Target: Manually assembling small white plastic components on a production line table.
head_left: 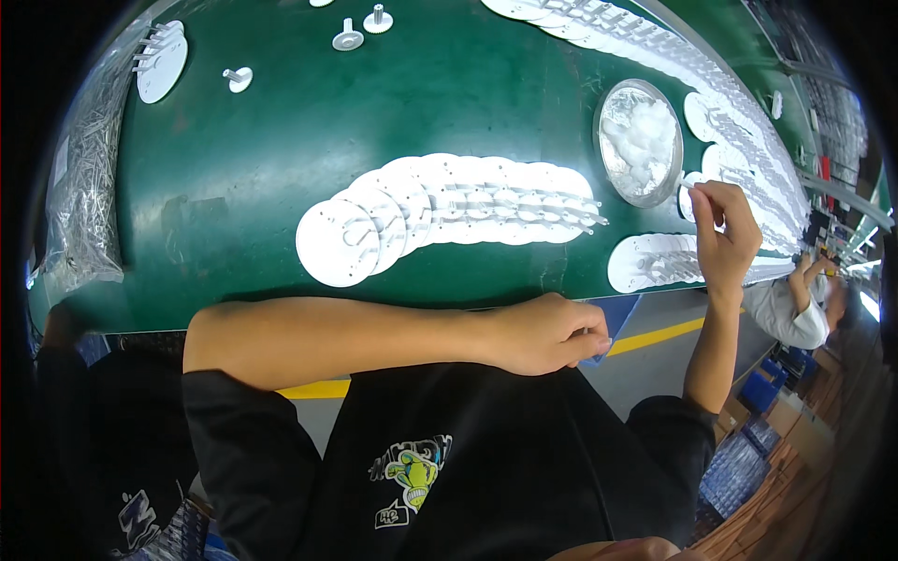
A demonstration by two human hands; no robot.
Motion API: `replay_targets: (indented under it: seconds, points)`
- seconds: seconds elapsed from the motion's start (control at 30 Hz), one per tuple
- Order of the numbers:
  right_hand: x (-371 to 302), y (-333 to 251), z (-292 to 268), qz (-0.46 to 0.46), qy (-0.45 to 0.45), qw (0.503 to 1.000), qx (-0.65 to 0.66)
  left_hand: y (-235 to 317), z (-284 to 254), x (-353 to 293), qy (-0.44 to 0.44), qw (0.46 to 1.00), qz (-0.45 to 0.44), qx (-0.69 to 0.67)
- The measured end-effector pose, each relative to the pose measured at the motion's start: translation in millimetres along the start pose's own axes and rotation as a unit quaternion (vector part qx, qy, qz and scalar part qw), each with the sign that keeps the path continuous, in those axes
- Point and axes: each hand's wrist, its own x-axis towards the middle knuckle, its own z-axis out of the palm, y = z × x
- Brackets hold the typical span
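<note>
The right hand (730, 232) pinches a small white piece (690, 183) beside a round silvery metal dish (613, 184) of white clumps (645, 138), apparently placed within reach. The left hand (550, 335) curls at the near edge of the green tabletop (253, 150); contents unclear. White plastic discs (454, 201) overlap farther left, presumably saving space.

The head fisheye looks down over the table (271, 131), its rim apparently blurred.

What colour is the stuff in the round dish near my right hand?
White; the stuff in the dish shows best in the head view.
</note>
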Motion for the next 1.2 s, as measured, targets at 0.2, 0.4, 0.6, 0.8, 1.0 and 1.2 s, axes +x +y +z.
replay_targets:
  seconds: [0.2, 0.4, 0.6, 0.8, 1.0, 1.2]
  points:
    - [18.8, -47.7, 3.0, -0.046, -0.017, 0.998, 0.044, -7.8, 0.1, -1.8, 0.016, 0.999, 0.035, 0.006]
    - [36.4, -108.6, 10.1, -0.196, -0.046, 0.977, 0.073, -9.4, 6.8, 2.7, 0.079, 0.989, 0.104, 0.063]
    - [52.4, -148.0, 34.7, -0.279, -0.099, 0.947, 0.123, -20.6, 5.0, -8.8, 0.027, 0.893, 0.261, 0.365]
    - [65.7, -170.7, 43.2, -0.284, -0.140, 0.938, 0.143, -29.2, 3.1, -5.6, 0.022, 0.764, 0.382, 0.520]
    - [71.5, -178.6, 46.4, -0.298, -0.154, 0.933, 0.129, -33.3, 1.1, 0.3, 0.045, 0.770, 0.374, 0.515]
    - [68.8, -175.8, 47.0, -0.266, -0.120, 0.945, 0.151, -29.4, 0.5, -0.9, 0.030, 0.790, 0.336, 0.512]
